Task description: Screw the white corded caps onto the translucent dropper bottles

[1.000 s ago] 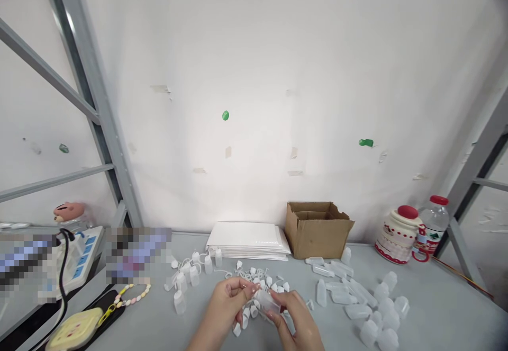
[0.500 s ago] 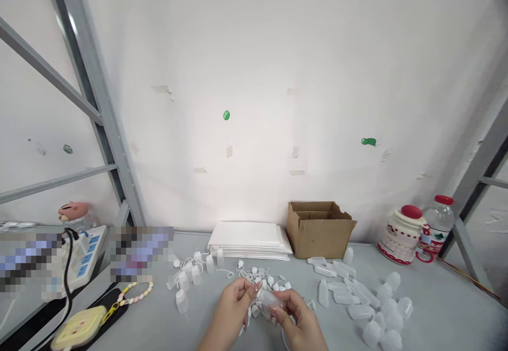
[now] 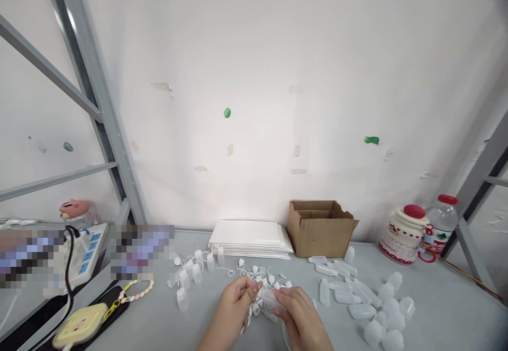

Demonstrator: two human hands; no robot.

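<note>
Low in the middle of the view, my left hand [image 3: 234, 306] pinches a small white cap between thumb and fingers. My right hand [image 3: 299, 314] is curled round a small clear plastic bottle [image 3: 271, 298], whose open end points at the cap. The two hands nearly touch above a heap of white caps [image 3: 264, 282] on the grey table [image 3: 436, 308]. Part of the bottle is hidden by my right fingers.
Empty clear bottles [image 3: 373, 308] lie to the right, capped ones [image 3: 190, 277] to the left. Behind are a stack of white sheets [image 3: 250, 239], an open cardboard box [image 3: 320, 227], a red-lidded jar [image 3: 405, 234] and a water bottle [image 3: 440, 221]. A yellow phone [image 3: 77, 325] lies front left.
My right hand has turned over the bottle and covers more of it. The left hand stays pinched on the cap. The view has drifted slightly.
</note>
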